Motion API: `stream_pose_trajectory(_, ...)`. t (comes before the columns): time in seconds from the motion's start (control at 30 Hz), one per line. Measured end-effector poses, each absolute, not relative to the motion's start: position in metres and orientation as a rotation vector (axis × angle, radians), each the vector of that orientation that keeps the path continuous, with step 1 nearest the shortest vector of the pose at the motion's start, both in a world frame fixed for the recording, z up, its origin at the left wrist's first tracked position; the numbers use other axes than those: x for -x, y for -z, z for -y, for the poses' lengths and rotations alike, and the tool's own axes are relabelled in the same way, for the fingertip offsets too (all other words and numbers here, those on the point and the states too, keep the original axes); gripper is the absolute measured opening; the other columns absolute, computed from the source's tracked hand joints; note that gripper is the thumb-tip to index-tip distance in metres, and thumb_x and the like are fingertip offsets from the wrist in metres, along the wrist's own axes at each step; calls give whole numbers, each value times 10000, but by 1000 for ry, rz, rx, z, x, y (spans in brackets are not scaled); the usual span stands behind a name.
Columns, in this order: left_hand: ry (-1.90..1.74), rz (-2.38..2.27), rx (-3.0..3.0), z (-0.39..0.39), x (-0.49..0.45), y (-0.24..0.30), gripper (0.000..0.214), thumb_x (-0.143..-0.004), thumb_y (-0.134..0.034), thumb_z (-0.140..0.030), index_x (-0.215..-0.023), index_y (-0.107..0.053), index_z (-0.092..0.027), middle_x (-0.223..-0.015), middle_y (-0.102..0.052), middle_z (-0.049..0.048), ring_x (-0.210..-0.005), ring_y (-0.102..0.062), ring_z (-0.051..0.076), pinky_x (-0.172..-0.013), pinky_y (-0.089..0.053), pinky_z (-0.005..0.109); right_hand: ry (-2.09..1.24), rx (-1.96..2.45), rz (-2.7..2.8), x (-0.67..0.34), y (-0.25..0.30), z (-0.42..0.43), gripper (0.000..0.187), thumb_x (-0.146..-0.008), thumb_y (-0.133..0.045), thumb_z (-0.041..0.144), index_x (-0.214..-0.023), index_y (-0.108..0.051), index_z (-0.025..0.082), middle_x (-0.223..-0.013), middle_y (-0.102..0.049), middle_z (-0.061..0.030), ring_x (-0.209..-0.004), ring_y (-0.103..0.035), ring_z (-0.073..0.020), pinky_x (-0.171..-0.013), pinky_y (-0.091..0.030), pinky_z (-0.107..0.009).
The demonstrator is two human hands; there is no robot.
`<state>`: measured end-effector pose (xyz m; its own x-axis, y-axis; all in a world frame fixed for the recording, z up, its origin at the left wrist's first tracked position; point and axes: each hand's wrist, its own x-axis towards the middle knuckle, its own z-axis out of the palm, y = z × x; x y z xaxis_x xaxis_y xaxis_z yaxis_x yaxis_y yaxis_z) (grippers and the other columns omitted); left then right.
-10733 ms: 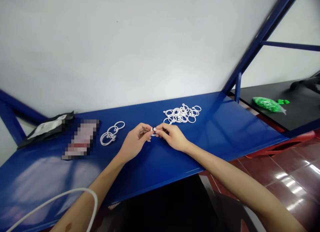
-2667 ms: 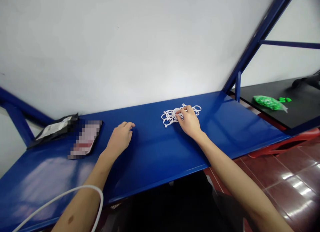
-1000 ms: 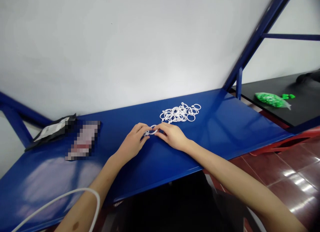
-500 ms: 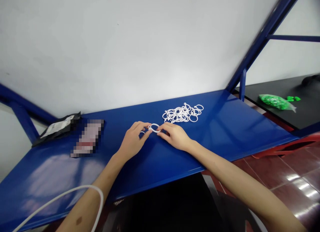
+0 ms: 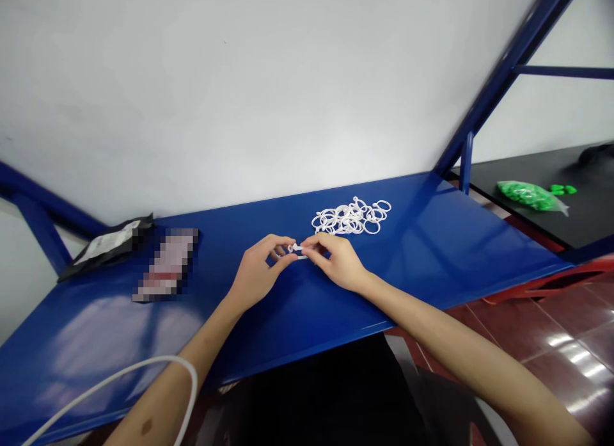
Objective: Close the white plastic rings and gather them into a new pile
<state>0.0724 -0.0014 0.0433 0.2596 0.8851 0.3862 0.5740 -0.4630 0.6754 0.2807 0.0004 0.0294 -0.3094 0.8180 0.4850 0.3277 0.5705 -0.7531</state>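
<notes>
Between my hands is a white plastic shower curtain ring (image 5: 296, 247) with a small knob at its end. My left hand (image 5: 258, 268) pinches it from the left, thumb and fingertips closed on it. From the right, my right hand (image 5: 339, 262) grips the other side between thumb and index finger. Fingers cover much of the ring, so I cannot tell whether its ends are joined. Just beyond my right hand lies a loose pile of similar white rings (image 5: 354, 226) on the blue table (image 5: 307, 324).
At the left lie a black package (image 5: 108, 244) with a white label and a blurred-out flat item (image 5: 167, 263). A white cable (image 5: 129, 368) loops over my left forearm. On a black table (image 5: 582, 209) to the right is a bag of green pieces (image 5: 527, 195).
The ring has turned between my fingers and now shows less of its round opening. My hands have drawn slightly closer together. The pile has not moved.
</notes>
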Motion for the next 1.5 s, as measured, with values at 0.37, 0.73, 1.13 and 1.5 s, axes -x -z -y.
stream_pose_trajectory(0.37,-1089,-1370,-2010,6,-77,-39,145,-909,-651,-369,-890,-717,-241,-871,-774,-9,-737,-695,156,-629,-488,255,-717,910,1913,-280,-29,1,131,-983,-611,291,-950,-691,192,-890,-730,-23,-707,-622,-128,-660,-477,-246)
stream_pose_trajectory(0.73,-1175,-1277,-2319,12,-80,-26,163,-952,-561,-239,-824,-660,-228,-797,-691,-4,-736,-655,137,-704,-531,257,-433,869,2196,-287,-25,4,170,-1035,-503,264,-991,-659,213,-917,-687,-49,-861,-608,-186,-783,-491,-304)
stream_pose_trajectory(1.13,-688,-1688,-2673,-20,-39,-25,269,-893,-521,-197,-1113,-674,-209,-1112,-700,104,-1007,-599,294,-866,-491,460,136,1605,1784,-334,-42,-29,158,-971,-556,275,-964,-686,184,-1063,-611,-140,-1009,-556,-288,-744,-516,-370)
stream_pose_trajectory(1.5,-571,-1702,-2591,-26,-27,-25,234,-898,-487,-242,-931,-719,-244,-960,-733,66,-904,-618,258,-789,-470,394,162,1804,1743,-357,-37,-38,178,-919,-556,221,-951,-725,177,-1029,-620,-150,-1028,-540,-316,-810,-530,-424)
